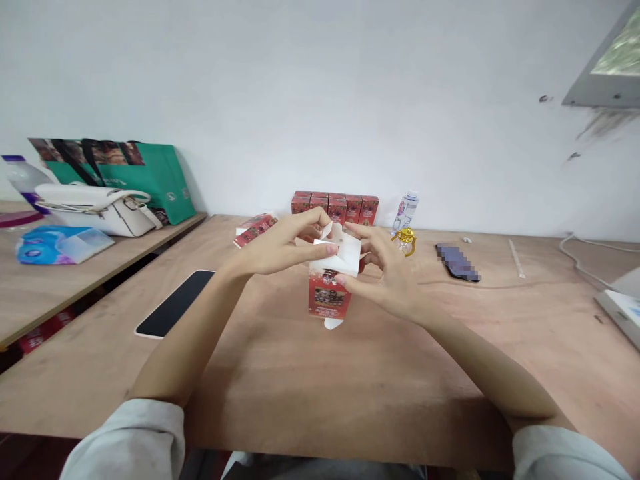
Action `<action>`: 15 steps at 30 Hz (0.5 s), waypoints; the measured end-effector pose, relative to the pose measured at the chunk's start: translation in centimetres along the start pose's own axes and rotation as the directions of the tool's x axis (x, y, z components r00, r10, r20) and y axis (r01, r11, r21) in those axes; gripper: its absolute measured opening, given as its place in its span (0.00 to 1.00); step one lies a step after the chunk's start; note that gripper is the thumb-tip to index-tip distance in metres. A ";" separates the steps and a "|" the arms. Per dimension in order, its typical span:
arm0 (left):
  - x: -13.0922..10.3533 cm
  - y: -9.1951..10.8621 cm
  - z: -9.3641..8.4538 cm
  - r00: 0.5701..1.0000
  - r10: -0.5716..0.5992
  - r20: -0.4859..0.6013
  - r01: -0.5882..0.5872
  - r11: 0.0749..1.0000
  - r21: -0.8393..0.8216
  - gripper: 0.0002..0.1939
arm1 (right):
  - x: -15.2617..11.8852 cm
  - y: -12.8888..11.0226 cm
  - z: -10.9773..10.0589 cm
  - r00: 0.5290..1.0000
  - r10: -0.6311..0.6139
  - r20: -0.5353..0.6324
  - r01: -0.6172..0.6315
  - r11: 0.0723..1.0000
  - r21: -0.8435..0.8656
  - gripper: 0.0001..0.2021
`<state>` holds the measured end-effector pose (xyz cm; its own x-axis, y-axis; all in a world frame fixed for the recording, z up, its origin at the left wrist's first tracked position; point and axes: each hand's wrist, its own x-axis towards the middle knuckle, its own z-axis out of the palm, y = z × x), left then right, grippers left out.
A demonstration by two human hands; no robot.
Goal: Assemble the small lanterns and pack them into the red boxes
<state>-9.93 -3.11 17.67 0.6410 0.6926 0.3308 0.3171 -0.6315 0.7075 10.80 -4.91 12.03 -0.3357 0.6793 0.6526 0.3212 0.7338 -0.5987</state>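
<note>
A small red printed cardboard box [329, 299] is held between my hands above the middle of the table, its white flaps [345, 257] showing at the top. Another white flap sticks out at its lower end. My left hand [293, 243] has its thumb on the white top flaps and its fingers curled behind them. Along the right side, my right hand [383, 273] grips the box, thumb on the near face and fingers around the edge. The inside of the box is hidden.
Several red boxes [337, 208] stand by the wall, with flat red cartons [255, 230] to their left. A clear bottle [406, 210] and a gold-trimmed pot [404, 240] stand right. Phones [175, 303] lie on both sides. Bags [170, 180] fill the left table.
</note>
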 end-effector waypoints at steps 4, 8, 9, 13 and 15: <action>0.3 -0.1 0.5 0.993 -0.082 -0.082 0.068 0.984 -0.165 0.17 | 0.0 -0.1 -0.2 0.999 0.025 0.029 -0.026 0.999 0.048 0.26; 0.3 0.7 0.8 0.972 -0.177 -0.153 0.142 0.966 -0.215 0.20 | 0.0 0.0 -0.2 0.999 0.037 0.001 -0.037 0.997 0.067 0.27; 0.3 0.8 0.8 0.969 -0.179 -0.170 0.139 0.965 -0.222 0.20 | 0.0 0.0 -0.2 0.999 0.035 -0.008 -0.034 0.997 0.062 0.28; 0.5 0.3 1.0 0.976 -0.144 -0.166 0.091 0.953 -0.289 0.22 | 0.2 -0.3 -0.7 0.999 0.047 0.007 -0.047 0.998 0.029 0.29; 0.6 -0.2 0.9 0.978 -0.134 -0.162 0.073 0.940 -0.333 0.23 | 0.3 -0.6 -1.0 0.998 0.055 0.018 -0.056 0.998 0.007 0.26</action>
<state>-8.99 -2.82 17.19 0.4709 0.8181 0.3302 0.1122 -0.4268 0.8974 11.43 -5.15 13.04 -0.3334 0.7190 0.6098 0.3332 0.6949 -0.6372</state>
